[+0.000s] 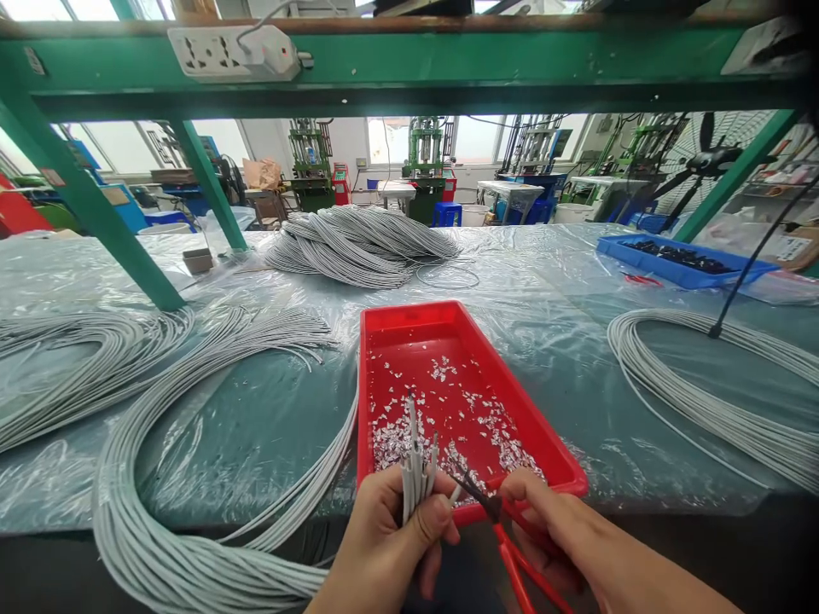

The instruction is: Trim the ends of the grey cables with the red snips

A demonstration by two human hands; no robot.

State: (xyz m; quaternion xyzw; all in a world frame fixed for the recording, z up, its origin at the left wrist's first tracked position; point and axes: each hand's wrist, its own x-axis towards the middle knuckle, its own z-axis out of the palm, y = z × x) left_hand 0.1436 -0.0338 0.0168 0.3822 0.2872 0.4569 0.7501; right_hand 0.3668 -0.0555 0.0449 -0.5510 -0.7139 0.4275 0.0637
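With our left hand [397, 535] we pinch a bunch of gray cables [413, 488] between thumb and fingers, their cut ends pointing up over the near end of the red tray [409, 317]. Our right hand [550, 524] is curled around the red-handled cutters [496, 516], the dark tips just beside the cables; we cannot tell whether they touch. Silvery scraps [390, 445] lie scattered in the tray. To its left, a long cable loop [119, 495] hangs past the edge of the plastic-covered table [249, 443], and a big cable pile [358, 247] sits behind. At the far right, a white label [793, 247] carries print too small for us to read, as does the sticker [35, 60] on the green frame [448, 64], near the power strip [208, 53].
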